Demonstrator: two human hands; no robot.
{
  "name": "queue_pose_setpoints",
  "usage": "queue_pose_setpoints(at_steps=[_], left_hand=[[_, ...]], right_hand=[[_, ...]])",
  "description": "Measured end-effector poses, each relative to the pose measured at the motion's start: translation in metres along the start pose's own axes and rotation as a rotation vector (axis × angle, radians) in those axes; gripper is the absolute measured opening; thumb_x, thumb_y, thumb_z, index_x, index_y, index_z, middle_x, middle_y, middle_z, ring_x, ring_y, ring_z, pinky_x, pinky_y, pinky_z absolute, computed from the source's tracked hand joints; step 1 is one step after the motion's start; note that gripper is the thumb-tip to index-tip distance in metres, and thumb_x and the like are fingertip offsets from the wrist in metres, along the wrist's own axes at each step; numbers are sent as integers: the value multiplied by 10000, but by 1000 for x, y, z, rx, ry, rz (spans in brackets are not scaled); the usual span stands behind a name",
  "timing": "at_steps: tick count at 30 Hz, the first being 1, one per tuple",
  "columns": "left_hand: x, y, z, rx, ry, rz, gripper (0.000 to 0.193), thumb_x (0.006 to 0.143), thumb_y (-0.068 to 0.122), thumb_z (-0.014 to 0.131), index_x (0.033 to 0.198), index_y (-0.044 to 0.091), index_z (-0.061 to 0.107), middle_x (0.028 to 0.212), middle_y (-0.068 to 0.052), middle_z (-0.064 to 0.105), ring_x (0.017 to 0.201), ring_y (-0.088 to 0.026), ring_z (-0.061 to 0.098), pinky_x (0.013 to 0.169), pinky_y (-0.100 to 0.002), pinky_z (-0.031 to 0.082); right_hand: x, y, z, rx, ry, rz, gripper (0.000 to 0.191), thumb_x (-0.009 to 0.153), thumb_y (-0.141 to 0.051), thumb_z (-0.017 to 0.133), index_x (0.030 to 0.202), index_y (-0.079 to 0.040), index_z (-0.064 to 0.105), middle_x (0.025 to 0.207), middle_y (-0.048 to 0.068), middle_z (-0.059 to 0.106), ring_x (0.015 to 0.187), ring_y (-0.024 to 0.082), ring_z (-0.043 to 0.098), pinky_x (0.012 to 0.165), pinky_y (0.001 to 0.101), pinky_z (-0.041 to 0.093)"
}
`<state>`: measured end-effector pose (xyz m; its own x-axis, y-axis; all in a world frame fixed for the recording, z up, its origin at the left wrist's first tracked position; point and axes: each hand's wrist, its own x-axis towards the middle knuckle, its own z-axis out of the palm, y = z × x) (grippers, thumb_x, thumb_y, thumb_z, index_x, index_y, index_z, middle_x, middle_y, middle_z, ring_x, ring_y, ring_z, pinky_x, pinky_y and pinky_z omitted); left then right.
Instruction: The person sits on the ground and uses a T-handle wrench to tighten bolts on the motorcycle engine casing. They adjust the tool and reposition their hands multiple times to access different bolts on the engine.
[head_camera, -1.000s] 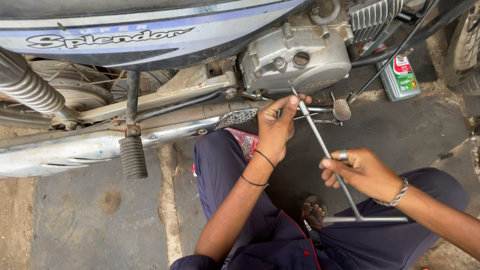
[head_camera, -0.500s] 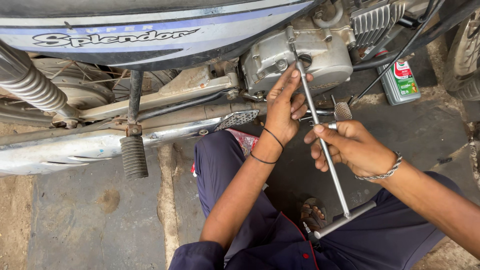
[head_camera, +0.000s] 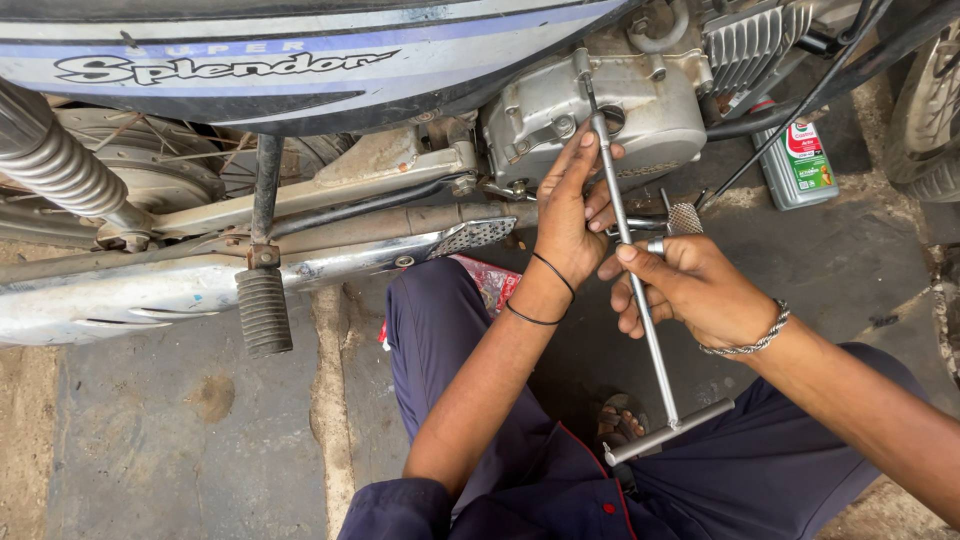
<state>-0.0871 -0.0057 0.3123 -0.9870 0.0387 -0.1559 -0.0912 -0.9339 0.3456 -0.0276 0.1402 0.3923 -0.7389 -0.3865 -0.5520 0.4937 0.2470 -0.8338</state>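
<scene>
Steadying T-handle socket wrench (head_camera: 640, 305) at engine crankcase cover (head_camera: 590, 115): left hand (head_camera: 570, 215) fingers pressed against shaft near socket end; right hand (head_camera: 690, 285) fingers wrapped around mid-shaft. Green oil bottle (head_camera: 797, 165) upright on ground far right, contents not visible.

Silver T-handle wrench (head_camera: 640, 310) against the dull grey engine case (head_camera: 600, 110); above it a blue-and-white-striped side panel (head_camera: 300, 60); right, a green oil bottle (head_camera: 800, 165); below, navy trousers (head_camera: 440, 330).
</scene>
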Motion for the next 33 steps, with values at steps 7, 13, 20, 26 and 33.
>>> queue_pose_setpoints(at_steps=[7,13,20,26,33], left_hand=[[-2,4,-3,-7,-10,-56,358,1047,233,593,1386,121,586,1063,-52,667,472,-13,348,367,-160,294],[0,2,0,-73,-27,-43,326,1059,228,587,1362,105,588,1065,-48,662,489,-21,351,381,-164,303],[-8,9,-3,107,-66,6,265,1084,211,609,1234,-3,651,1141,-86,695,490,-4,343,379,-165,299],[-11,45,-25,268,-456,-336,339,1051,194,622,1263,-68,663,1210,-202,734,497,-2,406,412,-160,314],[-4,42,-15,600,-150,-308,366,1101,207,666,1089,-153,599,973,-206,654,464,-8,397,349,-175,293]], right_hand=[[1,-2,0,-95,18,-4,362,1000,-292,537,1010,28,707,723,139,694,593,227,730,547,345,633],[4,2,-2,-168,60,-32,342,1008,-282,557,1016,21,716,733,144,707,593,222,721,520,319,572],[15,-2,-8,5,23,-36,385,1023,-313,535,1073,26,710,781,143,714,643,221,714,564,331,593],[23,-15,-5,130,-107,-5,463,1038,-356,487,1123,46,699,918,178,738,795,266,751,680,376,619],[6,-36,-11,237,-186,90,501,1017,-341,442,1263,64,602,1091,281,736,1030,371,743,892,485,610]])
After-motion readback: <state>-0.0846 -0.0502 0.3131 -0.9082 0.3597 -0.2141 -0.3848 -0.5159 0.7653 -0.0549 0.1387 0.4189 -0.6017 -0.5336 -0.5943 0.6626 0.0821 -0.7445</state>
